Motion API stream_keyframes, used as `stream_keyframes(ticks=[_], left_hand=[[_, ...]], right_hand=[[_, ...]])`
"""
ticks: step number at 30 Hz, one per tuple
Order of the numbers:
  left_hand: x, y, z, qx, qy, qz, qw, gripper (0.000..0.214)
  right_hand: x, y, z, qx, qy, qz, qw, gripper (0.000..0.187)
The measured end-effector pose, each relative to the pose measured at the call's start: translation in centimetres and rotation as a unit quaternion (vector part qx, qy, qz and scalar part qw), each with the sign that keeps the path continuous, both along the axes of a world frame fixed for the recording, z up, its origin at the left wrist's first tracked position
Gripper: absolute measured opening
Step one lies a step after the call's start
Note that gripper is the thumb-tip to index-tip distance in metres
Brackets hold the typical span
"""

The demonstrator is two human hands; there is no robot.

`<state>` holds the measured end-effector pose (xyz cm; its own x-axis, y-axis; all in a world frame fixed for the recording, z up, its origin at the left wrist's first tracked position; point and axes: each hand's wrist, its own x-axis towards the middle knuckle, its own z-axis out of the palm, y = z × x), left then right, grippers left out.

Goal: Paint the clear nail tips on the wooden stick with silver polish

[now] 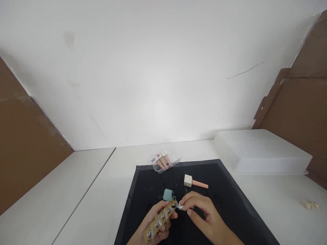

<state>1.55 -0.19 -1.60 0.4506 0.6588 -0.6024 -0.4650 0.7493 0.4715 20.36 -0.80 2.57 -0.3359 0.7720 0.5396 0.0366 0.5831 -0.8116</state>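
Note:
My left hand is wrapped round a light wooden strip. Along the strip sit several round metal studs with clear, glossy pieces on them. My right hand pinches a small silvery-white piece, which meets or nearly meets the strip's far end; its exact kind is too small to tell. Just beyond the strip's tip lies a small teal block-like object. Farther right, a white square bottle with a long pink cap, like nail polish, lies on its side on the black mat.
A clear shallow tray holding several similar pink-capped bottles stands at the mat's back edge. A large translucent white bin is at the right rear. Small beige pieces lie far right. Brown cardboard panels border the white table.

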Motion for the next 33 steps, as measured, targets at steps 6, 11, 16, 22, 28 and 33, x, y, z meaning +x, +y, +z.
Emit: stream_keyframes(ticks=[6,11,16,22,28,33], left_hand=[[0.0,-0.1,-0.3,-0.011,-0.011,0.005,1.0,0.023],[0.1,-0.2,0.0,-0.016,-0.015,0.017,1.0,0.022],[-0.1,-0.2,-0.4,0.008,-0.013,0.016,1.0,0.018],[0.0,-0.2,0.0,0.007,0.001,0.006,1.0,0.02],[0.3,-0.2,0.9,0.005,0.019,-0.004,1.0,0.016],[0.1,-0.4,0.6,0.021,0.009,0.007,1.0,0.017]], right_hand=[[0.2,-0.3,0.3,-0.002,-0.011,0.03,0.999,0.02],[0.2,-0.3,0.4,-0.013,-0.038,0.046,0.998,0.021],[0.2,-0.1,0.5,-0.003,-0.043,0.045,0.998,0.02],[0.2,0.1,0.2,0.006,-0.055,0.03,0.998,0.019],[0.3,0.1,0.1,0.011,-0.052,0.005,0.999,0.018],[0.3,0.1,0.3,-0.002,-0.028,0.008,1.0,0.018]])
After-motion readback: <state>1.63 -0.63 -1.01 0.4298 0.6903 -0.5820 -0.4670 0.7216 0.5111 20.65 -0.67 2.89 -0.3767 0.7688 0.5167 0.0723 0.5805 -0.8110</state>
